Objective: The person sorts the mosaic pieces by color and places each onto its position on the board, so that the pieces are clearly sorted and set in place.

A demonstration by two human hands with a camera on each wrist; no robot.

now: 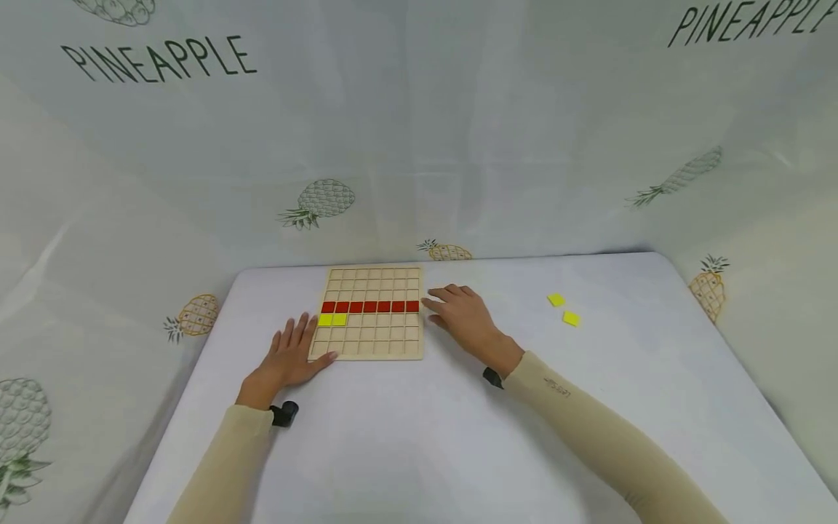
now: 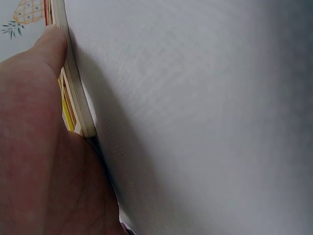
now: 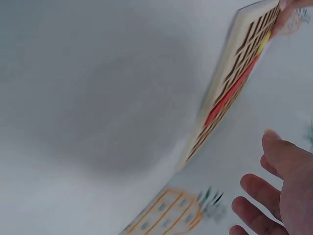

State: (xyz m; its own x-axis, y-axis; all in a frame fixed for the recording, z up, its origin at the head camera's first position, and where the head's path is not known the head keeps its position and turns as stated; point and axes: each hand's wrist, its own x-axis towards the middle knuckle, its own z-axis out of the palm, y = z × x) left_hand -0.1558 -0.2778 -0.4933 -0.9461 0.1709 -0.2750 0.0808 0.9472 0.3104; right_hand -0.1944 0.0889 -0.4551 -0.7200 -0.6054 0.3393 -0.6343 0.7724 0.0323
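Observation:
A light wooden grid board (image 1: 386,335) lies toward the back of the table. Several red square tiles (image 1: 370,307) fill one row across it, and two yellow tiles (image 1: 332,319) sit side by side at the left end of the row below. My left hand (image 1: 291,356) rests at the board's near left corner, fingers straight along the left edge and thumb on the near edge. Just past the right edge, my right hand (image 1: 463,316) hovers with relaxed, parted fingers and an empty palm, as the right wrist view shows.
Two loose yellow tiles (image 1: 564,309) lie on the white table (image 1: 406,444), to the right of my right hand. Behind the table hangs a pale cloth (image 1: 497,145) printed with pineapples. Dark straps (image 1: 284,414) circle the wrists.

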